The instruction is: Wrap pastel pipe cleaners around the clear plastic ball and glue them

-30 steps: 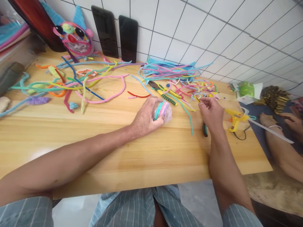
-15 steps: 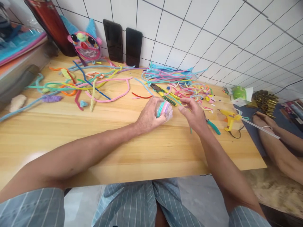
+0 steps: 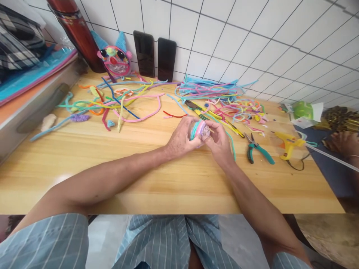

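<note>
My left hand (image 3: pixel 181 139) is closed round a small rounded piece wrapped in pipe cleaners (image 3: pixel 198 129), with teal, pink and lilac bands and a pale, crinkled right end. At that end, the fingers of my right hand (image 3: pixel 220 144) grip the same piece. A teal pipe cleaner (image 3: pixel 232 144) lies beside my right hand, curving down past the wrist; whether it joins the piece is hidden. Just behind my hands lies a green-and-black handled tool (image 3: pixel 204 117). Teal-handled pliers (image 3: pixel 254 147) rest to the right, jaws pointing toward the wall.
Loose pipe cleaners (image 3: pixel 134 119) spread over the left; a blue and pink bundle (image 3: pixel 210 89) lies along the wall. A yellow glue gun (image 3: pixel 288 144) lies right. Two phones (image 3: pixel 144 54), a red flask (image 3: pixel 75 35) and a pipe-cleaner face (image 3: pixel 114 61) stand behind. Another person's hand (image 3: pixel 343 144) is far right.
My right hand has moved left onto the wrapped piece, uncovering the pliers. The view has shifted so that the table things appear further right.
</note>
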### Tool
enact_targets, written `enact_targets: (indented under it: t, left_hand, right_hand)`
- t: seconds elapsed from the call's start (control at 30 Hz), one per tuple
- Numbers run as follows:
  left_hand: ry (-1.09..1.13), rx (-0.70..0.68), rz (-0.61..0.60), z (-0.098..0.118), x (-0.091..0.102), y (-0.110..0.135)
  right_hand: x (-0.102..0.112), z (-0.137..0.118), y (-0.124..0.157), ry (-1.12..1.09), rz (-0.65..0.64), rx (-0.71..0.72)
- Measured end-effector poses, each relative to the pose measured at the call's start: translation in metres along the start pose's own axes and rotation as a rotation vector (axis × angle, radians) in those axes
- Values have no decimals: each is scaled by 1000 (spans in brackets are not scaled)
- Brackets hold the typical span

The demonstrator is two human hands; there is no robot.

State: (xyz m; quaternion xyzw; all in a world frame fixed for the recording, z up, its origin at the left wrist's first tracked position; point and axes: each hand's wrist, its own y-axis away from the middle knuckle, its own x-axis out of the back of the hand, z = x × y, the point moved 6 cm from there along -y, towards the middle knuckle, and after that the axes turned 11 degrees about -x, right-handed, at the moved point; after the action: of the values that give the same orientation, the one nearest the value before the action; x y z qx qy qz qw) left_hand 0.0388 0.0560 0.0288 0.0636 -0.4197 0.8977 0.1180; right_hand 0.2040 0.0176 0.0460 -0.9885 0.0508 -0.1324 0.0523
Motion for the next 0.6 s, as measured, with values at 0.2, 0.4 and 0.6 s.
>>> enact_targets:
  t: [0.2,0.4,0.6]
  left_hand:
    - [42,-7,-28,1,0,0]
    - [13,33,-54,2,6,-4]
    - [32,27,-76,1,7,-3]
  right_hand:
    - [-1,1,3,-22,13,45]
    - [-4,0,4,-7,49,83]
    - [-5,2,5,15,56,110]
